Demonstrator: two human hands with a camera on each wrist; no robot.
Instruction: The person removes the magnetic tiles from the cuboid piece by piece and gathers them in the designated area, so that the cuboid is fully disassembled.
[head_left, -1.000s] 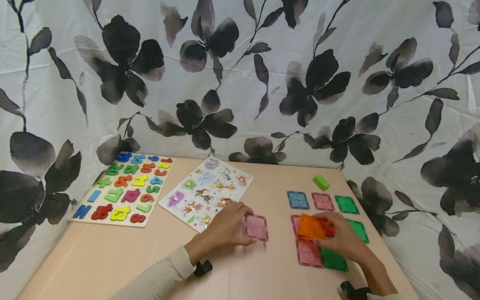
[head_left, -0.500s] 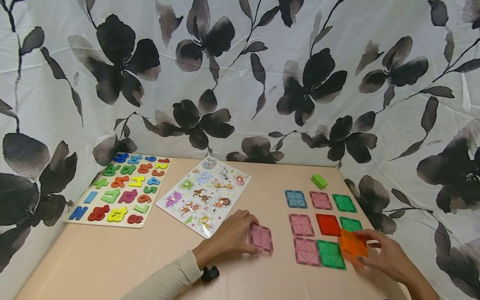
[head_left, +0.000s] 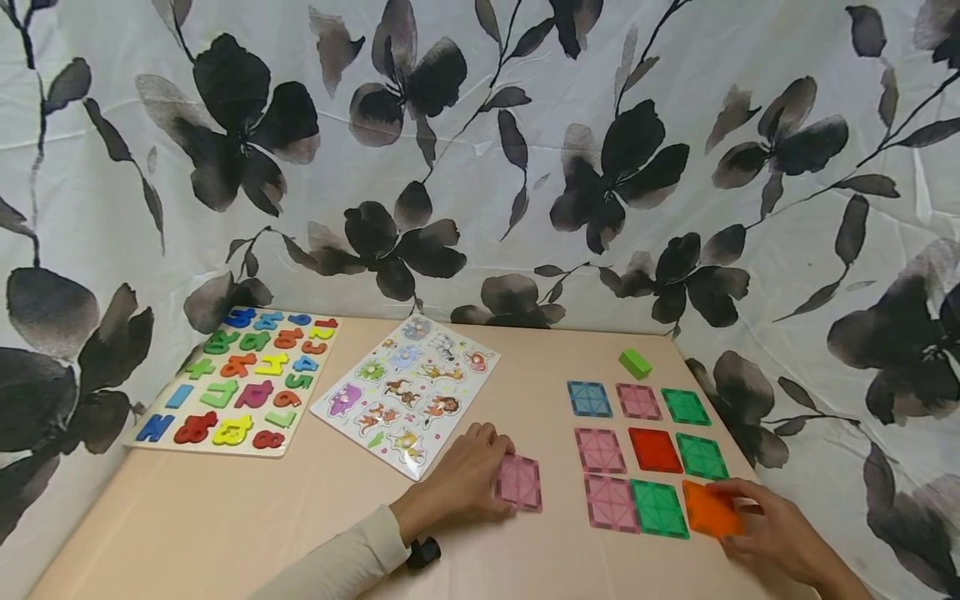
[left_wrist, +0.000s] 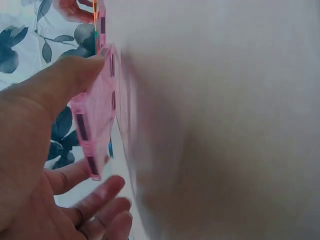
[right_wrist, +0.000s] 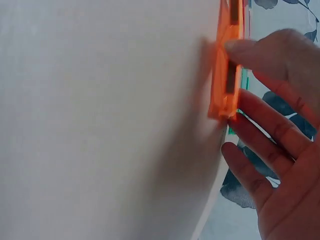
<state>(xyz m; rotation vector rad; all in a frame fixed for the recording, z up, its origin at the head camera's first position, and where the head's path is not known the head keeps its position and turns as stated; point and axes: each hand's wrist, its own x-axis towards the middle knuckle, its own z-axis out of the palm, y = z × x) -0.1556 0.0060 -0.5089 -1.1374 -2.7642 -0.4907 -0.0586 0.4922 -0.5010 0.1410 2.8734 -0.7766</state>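
Observation:
My left hand (head_left: pixel 465 475) pinches a pink magnetic tile (head_left: pixel 519 483) by its edges; the left wrist view shows the tile (left_wrist: pixel 95 117) tilted above the table, thumb on its near edge. At the right, my right hand (head_left: pixel 783 529) grips an orange magnetic tile (head_left: pixel 711 510) between thumb and fingers, at the front right corner of a tile layout. That layout has a blue tile (head_left: pixel 589 399), a red tile (head_left: pixel 656 450) in the middle, and several pink and green ones. The orange tile sits right beside the front green tile (head_left: pixel 660 509).
A board of colourful letters and numbers (head_left: pixel 288 440) lies at the left. Next to it is a white board with animal pictures (head_left: pixel 461 367). A small green block (head_left: pixel 635 363) stands behind the tiles. A floral cloth (head_left: pixel 495 192) hangs behind the table.
My right hand has carried the orange tile from over the red tile to the front right corner, uncovering the red one. My left hand, with the pink tile, has shifted slightly right and nearer.

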